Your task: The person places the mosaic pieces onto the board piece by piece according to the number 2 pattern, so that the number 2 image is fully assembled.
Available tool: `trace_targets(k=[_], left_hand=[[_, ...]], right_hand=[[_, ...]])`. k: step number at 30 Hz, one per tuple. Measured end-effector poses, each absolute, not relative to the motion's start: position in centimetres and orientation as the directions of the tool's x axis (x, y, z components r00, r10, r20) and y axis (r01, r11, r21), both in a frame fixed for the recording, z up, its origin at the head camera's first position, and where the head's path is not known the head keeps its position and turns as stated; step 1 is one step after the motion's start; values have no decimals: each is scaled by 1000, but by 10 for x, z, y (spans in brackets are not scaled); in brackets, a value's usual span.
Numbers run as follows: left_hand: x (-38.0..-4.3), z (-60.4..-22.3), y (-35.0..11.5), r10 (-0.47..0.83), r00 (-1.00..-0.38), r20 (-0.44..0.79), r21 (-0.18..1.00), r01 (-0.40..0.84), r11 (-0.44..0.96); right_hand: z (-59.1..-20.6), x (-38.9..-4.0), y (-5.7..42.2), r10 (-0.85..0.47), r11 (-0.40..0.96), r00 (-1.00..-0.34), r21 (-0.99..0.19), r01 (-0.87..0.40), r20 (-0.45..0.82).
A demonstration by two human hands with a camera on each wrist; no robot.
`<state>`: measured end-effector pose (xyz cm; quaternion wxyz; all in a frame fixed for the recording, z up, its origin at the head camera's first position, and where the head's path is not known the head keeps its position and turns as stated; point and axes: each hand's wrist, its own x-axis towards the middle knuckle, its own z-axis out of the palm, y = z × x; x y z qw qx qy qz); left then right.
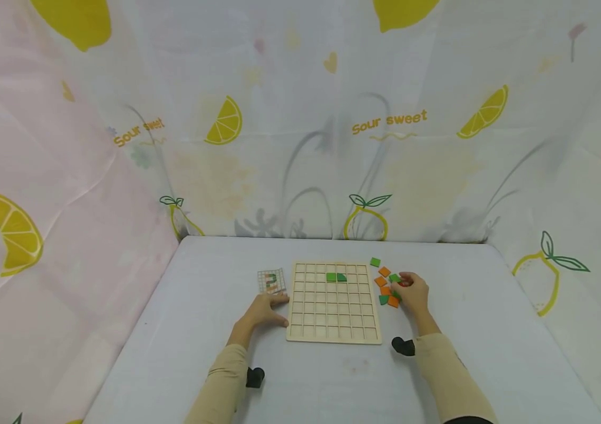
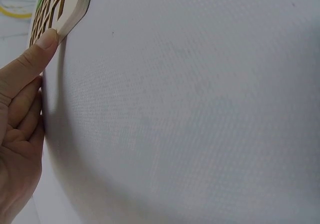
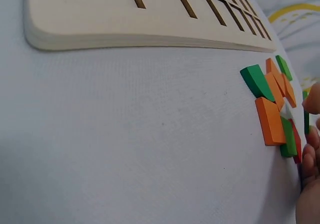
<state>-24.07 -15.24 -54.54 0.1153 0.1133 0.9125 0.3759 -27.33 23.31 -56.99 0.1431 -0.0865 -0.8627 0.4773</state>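
Note:
A wooden grid board [image 1: 334,336] lies on the table, with a green square tile [image 1: 331,277] and a darker green tile with one rounded edge [image 1: 341,277] side by side in its upper cells. My left hand [image 1: 262,311] rests at the board's left edge, its thumb [image 2: 46,41] touching the rim and its fingers near a pattern card [image 1: 271,281]. At the board's right, my right hand [image 1: 413,292] is over a loose pile of tiles. In the right wrist view it pinches a green tile [image 3: 306,116] between thumb and fingers, seen partly at the frame's edge.
The pile beside the board holds several orange tiles [image 3: 270,121], a dark green one [image 3: 257,82] and a red one [image 3: 297,141]. A green square [image 1: 375,262] lies at its far end. Lemon-printed cloth [image 1: 300,147] hangs behind the white table [image 1: 215,265].

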Motion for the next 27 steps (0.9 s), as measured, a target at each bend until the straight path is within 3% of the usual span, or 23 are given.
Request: trace_targets(k=[12,27], left_hand=[[-240,-545,-153,308,-945,-114,724,133,677],[-243,-549,-153,316,-943,-102,715,151,683]], right_hand=[[-568,-272,233,292,494,-950,-868,49,112],[-574,-271,228,311,501,-937,-865,18,161]])
